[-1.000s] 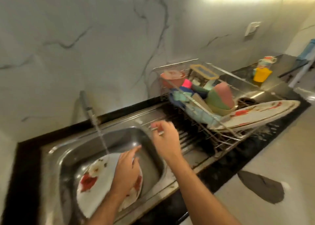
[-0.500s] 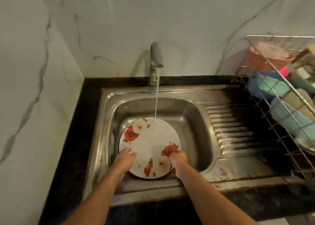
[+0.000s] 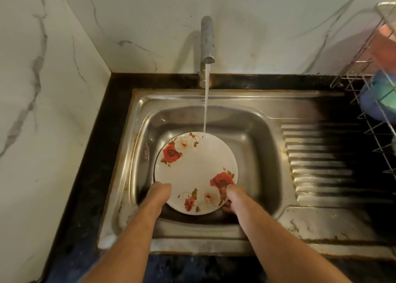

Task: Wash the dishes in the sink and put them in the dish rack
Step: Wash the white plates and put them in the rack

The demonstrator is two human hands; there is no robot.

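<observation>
A white plate (image 3: 196, 169) with red and cream roses sits tilted in the steel sink (image 3: 263, 132). Water from the tap (image 3: 207, 38) falls on the plate's far rim. My left hand (image 3: 159, 191) grips the plate's near left edge, fingers hidden under it. My right hand (image 3: 232, 197) grips the near right edge, thumb on the face and fingers curled beneath. The wire dish rack (image 3: 364, 85) stands at the right edge of view, holding coloured cups and bowls.
A ribbed steel drainboard (image 3: 317, 164) lies between the sink and the rack. Black counter (image 3: 92, 175) borders the sink on the left and front. Marble walls close in behind and on the left.
One second ago my right hand was over the drainboard near the rack; it has come back and taken the plate's right edge. The view has swung left onto the sink.
</observation>
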